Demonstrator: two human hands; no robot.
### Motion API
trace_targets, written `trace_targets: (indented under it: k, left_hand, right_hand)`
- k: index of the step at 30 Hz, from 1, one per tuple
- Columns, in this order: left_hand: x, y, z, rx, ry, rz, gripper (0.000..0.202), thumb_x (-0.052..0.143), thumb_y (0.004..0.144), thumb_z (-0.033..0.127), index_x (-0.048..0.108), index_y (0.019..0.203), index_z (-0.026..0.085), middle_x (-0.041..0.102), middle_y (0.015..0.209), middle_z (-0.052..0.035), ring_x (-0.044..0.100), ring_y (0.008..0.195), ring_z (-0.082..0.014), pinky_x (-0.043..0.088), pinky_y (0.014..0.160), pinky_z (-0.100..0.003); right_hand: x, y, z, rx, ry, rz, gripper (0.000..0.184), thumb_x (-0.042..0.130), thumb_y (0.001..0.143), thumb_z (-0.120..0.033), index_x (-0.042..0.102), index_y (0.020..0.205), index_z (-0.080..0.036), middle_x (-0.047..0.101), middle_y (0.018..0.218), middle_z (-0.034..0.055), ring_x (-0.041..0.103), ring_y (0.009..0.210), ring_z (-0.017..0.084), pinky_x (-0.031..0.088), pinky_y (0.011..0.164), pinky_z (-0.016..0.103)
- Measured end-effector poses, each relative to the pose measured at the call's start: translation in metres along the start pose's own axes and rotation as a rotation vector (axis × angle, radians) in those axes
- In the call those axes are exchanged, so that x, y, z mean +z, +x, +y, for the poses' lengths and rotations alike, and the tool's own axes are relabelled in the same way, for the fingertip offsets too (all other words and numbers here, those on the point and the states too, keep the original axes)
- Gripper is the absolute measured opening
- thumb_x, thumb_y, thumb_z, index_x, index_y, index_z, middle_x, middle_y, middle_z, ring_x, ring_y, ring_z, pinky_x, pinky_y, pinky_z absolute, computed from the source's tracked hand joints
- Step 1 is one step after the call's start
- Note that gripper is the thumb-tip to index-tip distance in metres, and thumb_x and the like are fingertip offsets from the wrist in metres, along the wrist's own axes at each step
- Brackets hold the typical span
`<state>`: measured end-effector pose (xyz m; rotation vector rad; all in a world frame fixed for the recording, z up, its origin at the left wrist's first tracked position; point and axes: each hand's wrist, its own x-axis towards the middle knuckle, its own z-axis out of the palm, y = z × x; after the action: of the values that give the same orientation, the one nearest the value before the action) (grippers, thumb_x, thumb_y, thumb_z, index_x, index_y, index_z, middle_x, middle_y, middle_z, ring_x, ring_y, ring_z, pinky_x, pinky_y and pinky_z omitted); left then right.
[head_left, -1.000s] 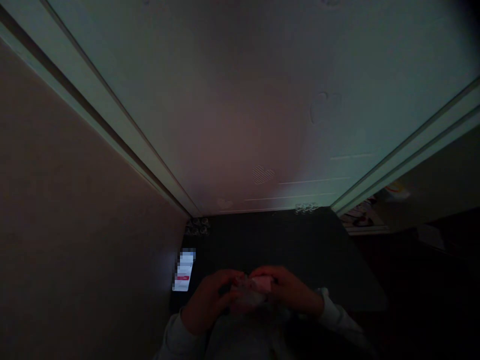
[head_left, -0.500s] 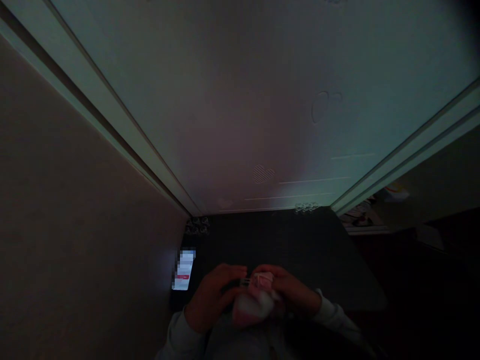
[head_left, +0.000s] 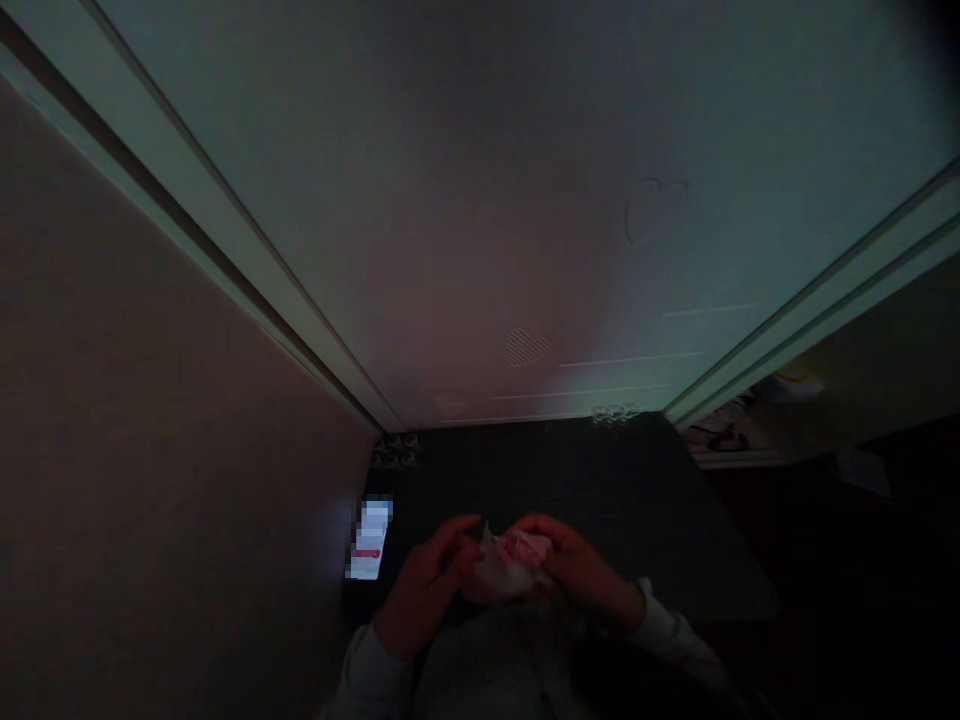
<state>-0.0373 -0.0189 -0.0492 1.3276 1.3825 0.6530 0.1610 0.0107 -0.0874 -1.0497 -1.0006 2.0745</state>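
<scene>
In the dim head view, a crumpled pink and white soft bundle is between my hands, close in front of my body. It looks like cloth, but its kind is too dark to tell. The fingers of my right hand are closed around its right side. At its left edge, my left hand has the index finger stretched out, while the thumb and other fingers press on the bundle. A thin pale tip of it stands up between the hands.
Beneath my hands is a dark tabletop. A lit phone leans at its left side by the wall. Small clear round items sit in its far left corner, others along the back. A pale panel with hearts rises behind.
My left hand's index finger has lifted and straightened. The bundle has shifted slightly upward and looks more crumpled; pale prongs seen between the hands before no longer show. My right hand stays on the bundle.
</scene>
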Motion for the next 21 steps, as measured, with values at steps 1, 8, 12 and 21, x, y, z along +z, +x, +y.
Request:
trace_targets:
  k: [1, 8, 12, 21]
  left_hand:
    - [0.0016, -0.0002, 0.0003, -0.018, -0.019, 0.002, 0.035, 0.046, 0.087, 0.036, 0.054, 0.117, 0.019, 0.07, 0.093, -0.0042, 0.063, 0.086, -0.0199, 0.048, 0.076, -0.029]
    - [0.0102, 0.0025, 0.0053, 0.002, -0.144, -0.025, 0.029, 0.049, 0.086, 0.033, 0.059, 0.109, 0.019, 0.067, 0.106, -0.0059, 0.061, 0.097, -0.0217, 0.047, 0.083, -0.03]
    - [0.0096, 0.0036, 0.0013, 0.007, -0.185, -0.054, 0.027, 0.055, 0.083, 0.029, 0.059, 0.107, 0.019, 0.067, 0.105, -0.0061, 0.06, 0.098, -0.0224, 0.047, 0.084, -0.031]
    - [0.0038, -0.0008, -0.0026, 0.056, -0.084, -0.048, 0.031, 0.061, 0.078, 0.026, 0.061, 0.108, 0.021, 0.065, 0.098, -0.0056, 0.06, 0.09, -0.0211, 0.047, 0.081, -0.032]
  right_hand:
    - [0.0009, 0.0001, -0.0003, 0.005, -0.02, 0.001, 0.027, 0.069, 0.064, -0.038, 0.06, 0.081, -0.019, 0.056, 0.067, -0.0032, 0.047, 0.055, 0.01, 0.034, 0.05, 0.022]
    - [0.001, 0.0015, -0.0001, -0.102, -0.159, 0.003, 0.018, 0.066, 0.065, -0.029, 0.062, 0.079, -0.018, 0.057, 0.068, -0.0025, 0.049, 0.059, 0.011, 0.039, 0.056, 0.023]
    - [-0.001, -0.0001, -0.0029, -0.109, -0.242, 0.023, 0.018, 0.062, 0.067, -0.027, 0.065, 0.082, -0.018, 0.062, 0.075, 0.0005, 0.054, 0.067, 0.014, 0.042, 0.06, 0.025]
    - [-0.0041, -0.0023, -0.0041, -0.09, -0.251, -0.037, 0.019, 0.06, 0.068, -0.025, 0.068, 0.083, -0.018, 0.066, 0.076, 0.0026, 0.057, 0.069, 0.017, 0.043, 0.062, 0.027]
